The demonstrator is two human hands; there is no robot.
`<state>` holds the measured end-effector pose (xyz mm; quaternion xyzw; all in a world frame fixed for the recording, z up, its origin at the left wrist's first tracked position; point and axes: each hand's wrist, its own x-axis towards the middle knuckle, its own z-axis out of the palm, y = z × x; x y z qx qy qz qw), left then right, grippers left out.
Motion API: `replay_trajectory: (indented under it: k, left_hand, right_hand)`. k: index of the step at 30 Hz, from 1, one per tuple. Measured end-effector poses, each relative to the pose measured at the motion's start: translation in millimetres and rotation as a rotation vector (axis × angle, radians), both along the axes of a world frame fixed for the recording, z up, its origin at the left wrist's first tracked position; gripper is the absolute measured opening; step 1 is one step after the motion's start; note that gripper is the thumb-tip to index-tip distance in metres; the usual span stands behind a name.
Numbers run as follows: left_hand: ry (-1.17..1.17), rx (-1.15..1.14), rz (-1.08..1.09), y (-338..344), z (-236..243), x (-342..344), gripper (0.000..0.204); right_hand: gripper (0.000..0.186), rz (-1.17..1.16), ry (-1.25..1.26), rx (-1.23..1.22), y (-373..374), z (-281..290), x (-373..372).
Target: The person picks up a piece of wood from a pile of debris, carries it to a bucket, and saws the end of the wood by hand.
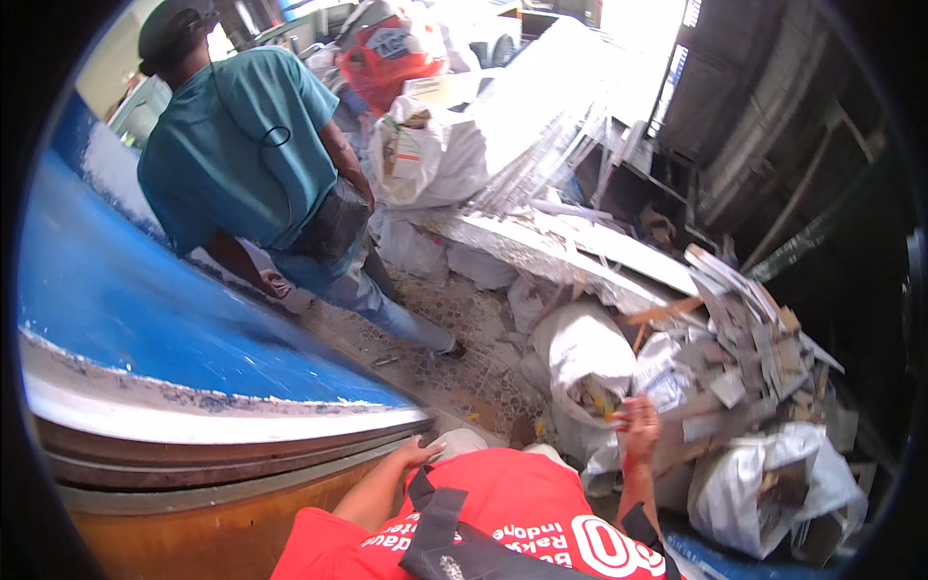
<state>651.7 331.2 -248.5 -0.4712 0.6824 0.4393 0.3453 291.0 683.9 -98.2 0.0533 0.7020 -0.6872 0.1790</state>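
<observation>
My left hand (418, 451) is low beside the corner of the blue-topped bench (193, 309), its fingers stretched out and holding nothing. My right hand (636, 425) hangs at my right side, slightly blurred, with fingers loosely apart and nothing visible in it. Just beyond it stands a white woven sack (585, 353) with scraps and something yellow at its mouth; whether the hand touches the sack I cannot tell.
A person in a teal shirt (242, 145) walks ahead along the bench. To the right lie a heap of broken boards (735, 348) and another white sack (783, 483). Bulging bags (425, 155) and a red plastic bag (387, 63) stand farther off. The patterned floor (464, 377) runs between.
</observation>
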Motion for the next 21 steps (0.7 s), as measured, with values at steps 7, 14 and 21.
replay_trajectory:
  k: [7, 14, 21]
  left_hand:
    - [0.111, 0.001, 0.114, -73, 12, -113, 0.132]
    - [0.148, -0.06, 0.434, -226, -18, -141, 0.122]
    - [0.081, -0.128, 0.773, -363, -14, -102, 0.12]
  right_hand:
    - [0.061, 1.0, 0.083, 0.452, -165, -48, -29]
    - [0.08, 1.222, -0.093, 0.666, -302, -151, -92]
    - [0.098, 1.135, -0.645, 0.706, -444, -138, -151]
